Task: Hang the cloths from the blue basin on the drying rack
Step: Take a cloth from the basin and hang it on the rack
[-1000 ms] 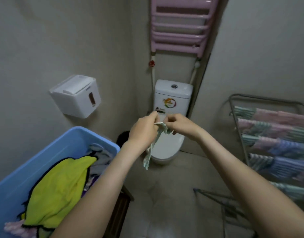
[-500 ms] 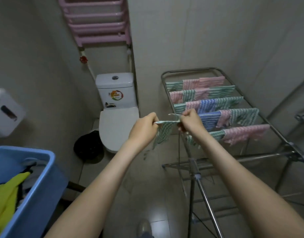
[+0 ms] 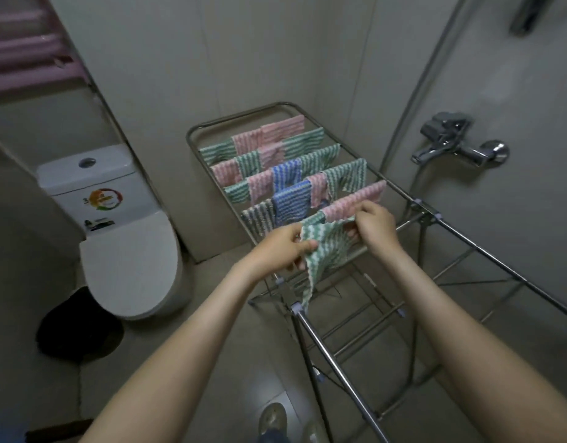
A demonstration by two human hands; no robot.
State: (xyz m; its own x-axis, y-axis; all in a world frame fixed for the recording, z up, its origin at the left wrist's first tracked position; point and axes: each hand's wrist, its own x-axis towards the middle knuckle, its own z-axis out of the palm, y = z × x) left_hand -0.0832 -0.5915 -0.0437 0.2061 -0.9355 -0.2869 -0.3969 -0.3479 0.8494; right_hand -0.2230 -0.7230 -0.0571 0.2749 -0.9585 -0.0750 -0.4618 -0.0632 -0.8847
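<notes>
Holding a green-striped cloth (image 3: 327,251) by its top edge, both hands are over the near end of the drying rack (image 3: 339,376). The left hand (image 3: 282,247) grip pinches the left corner w/ curled fingers & thumb. The right hand (image 3: 375,225) grip pinches the right corner, just beside a pink cloth (image 3: 355,203) on the rack. The cloth's lower end hangs down at the rack's left side rail. Other striped cloths (image 3: 275,155) fill the far rails.
</notes>
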